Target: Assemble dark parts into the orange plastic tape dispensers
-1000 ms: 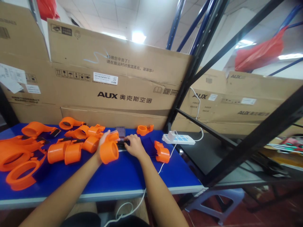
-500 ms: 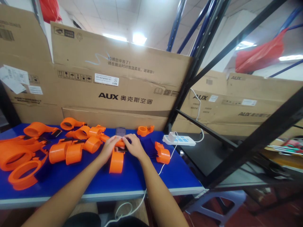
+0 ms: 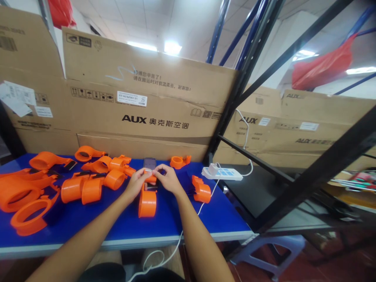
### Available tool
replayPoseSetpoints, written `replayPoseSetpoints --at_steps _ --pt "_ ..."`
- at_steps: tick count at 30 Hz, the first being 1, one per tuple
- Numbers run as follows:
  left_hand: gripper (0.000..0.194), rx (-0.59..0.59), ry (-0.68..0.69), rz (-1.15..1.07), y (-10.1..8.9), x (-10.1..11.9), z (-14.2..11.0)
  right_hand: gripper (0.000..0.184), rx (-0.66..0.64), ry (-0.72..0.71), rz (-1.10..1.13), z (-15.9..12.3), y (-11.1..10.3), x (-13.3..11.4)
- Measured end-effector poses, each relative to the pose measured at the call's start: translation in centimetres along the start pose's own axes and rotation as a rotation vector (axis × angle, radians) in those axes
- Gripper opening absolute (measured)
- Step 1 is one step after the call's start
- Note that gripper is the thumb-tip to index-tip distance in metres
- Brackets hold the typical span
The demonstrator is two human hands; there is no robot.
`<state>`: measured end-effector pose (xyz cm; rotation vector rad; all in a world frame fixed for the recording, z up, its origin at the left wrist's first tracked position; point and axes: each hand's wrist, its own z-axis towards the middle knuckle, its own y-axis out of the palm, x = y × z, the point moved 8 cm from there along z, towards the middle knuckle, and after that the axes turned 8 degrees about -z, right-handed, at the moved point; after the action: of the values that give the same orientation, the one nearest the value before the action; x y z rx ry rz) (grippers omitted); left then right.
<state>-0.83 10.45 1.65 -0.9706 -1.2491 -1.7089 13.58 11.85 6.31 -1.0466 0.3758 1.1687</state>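
Observation:
An orange plastic tape dispenser [image 3: 147,201] stands on the blue table [image 3: 164,223], its round end toward me. My left hand [image 3: 137,183] and my right hand [image 3: 168,179] both pinch its far upper end, fingers closed around a small piece there that I cannot make out. A dark phone [image 3: 149,163] lies just behind my fingers. Another orange dispenser [image 3: 201,190] sits right of my right hand.
Several more orange dispensers [image 3: 73,188] are heaped on the table's left half. A white power strip [image 3: 222,173] with a plugged cable sits at the right edge. Large cardboard boxes [image 3: 141,105] wall off the back. A black metal rack [image 3: 264,164] stands to the right.
My left hand lowered the dispenser from a raised hold onto the table. My right hand came in from the phone, and both hands now pinch the dispenser's far end.

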Motion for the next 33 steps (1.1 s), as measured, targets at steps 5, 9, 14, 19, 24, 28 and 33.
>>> replayPoseSetpoints --at_steps 5,9,14,19,24,28,33 --pt "0.033 -0.019 0.031 0.032 0.1 0.2 0.0 0.027 -0.002 -0.003 0.0 -0.1 -0.2 -0.4" --pt "0.037 -0.015 0.061 0.045 -0.2 0.3 0.2 0.027 0.016 -0.018 -0.009 -0.2 -0.6 -0.7" --pt "0.043 -0.004 0.05 0.045 -0.6 -0.1 0.4 0.028 0.021 -0.02 -0.004 -0.3 -0.7 -0.7" --pt "0.043 -0.003 0.039 0.02 -0.9 -0.3 0.5 0.03 0.024 -0.01 0.019 -0.2 -0.9 -0.5" --pt "0.044 0.027 0.036 -0.013 -1.5 -0.2 0.7 0.032 0.045 0.013 0.077 0.0 -1.2 -0.1" --pt "0.039 0.063 0.058 -0.034 -1.9 0.7 0.7 0.033 0.088 0.035 0.078 0.0 -1.8 0.3" --pt "0.038 0.07 0.062 -0.043 -1.9 1.4 0.5 0.031 0.095 0.03 0.062 0.0 -1.7 0.3"
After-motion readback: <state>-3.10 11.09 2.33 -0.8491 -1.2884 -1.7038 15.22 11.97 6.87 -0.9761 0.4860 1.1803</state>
